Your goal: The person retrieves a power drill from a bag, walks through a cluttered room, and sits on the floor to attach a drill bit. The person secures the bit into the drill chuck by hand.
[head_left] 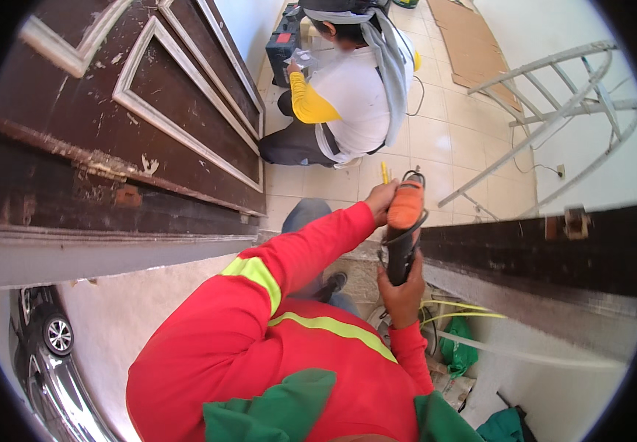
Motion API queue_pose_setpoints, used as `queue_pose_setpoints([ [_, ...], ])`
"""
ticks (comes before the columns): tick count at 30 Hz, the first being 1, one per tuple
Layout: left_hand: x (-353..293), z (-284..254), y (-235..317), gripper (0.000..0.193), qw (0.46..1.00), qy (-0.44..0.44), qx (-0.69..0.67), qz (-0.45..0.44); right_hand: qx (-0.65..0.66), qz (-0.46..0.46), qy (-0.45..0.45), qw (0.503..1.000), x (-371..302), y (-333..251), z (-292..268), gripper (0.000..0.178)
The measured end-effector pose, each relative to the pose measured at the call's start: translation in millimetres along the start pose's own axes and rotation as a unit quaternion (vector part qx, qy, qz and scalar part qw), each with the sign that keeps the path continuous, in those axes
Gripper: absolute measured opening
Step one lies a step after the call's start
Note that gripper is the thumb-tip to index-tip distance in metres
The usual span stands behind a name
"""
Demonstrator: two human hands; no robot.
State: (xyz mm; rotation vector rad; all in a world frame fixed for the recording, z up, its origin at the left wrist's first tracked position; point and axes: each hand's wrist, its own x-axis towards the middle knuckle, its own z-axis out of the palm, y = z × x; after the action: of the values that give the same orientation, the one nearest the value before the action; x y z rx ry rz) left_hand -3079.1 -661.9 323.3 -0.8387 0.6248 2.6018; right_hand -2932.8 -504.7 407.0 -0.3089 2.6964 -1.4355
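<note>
An orange and black corded power tool is held upright in front of me, over the doorway. Its exact kind is not clear from here. A black cord loops along its body. My right hand is closed around its black lower end. Up by the orange part, my left hand is closed against the tool's left side, its fingertips partly hidden. A thin yellow stick-like thing shows just beyond my left fingers; whether I hold it or it lies on the floor, I cannot tell.
A worn brown panelled door stands at the left. Ahead, a person crouches on the tiles beside a tool case. A metal ladder leans right, near a cardboard sheet. A green bag and a car are behind.
</note>
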Motion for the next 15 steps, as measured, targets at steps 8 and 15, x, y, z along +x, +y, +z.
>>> queue_pose_setpoints([
  [8,134.7,52.4,64.2,0.039,0.997,0.031,-0.002,-0.065,0.059,0.079,0.027,0.995,175.0,-28.1,-12.5,0.068],
  [15,162.4,85.7,129.0,0.041,0.968,0.023,0.164,-0.187,0.240,0.291,0.116,0.919,297.6,-104.2,-71.0,0.028],
])
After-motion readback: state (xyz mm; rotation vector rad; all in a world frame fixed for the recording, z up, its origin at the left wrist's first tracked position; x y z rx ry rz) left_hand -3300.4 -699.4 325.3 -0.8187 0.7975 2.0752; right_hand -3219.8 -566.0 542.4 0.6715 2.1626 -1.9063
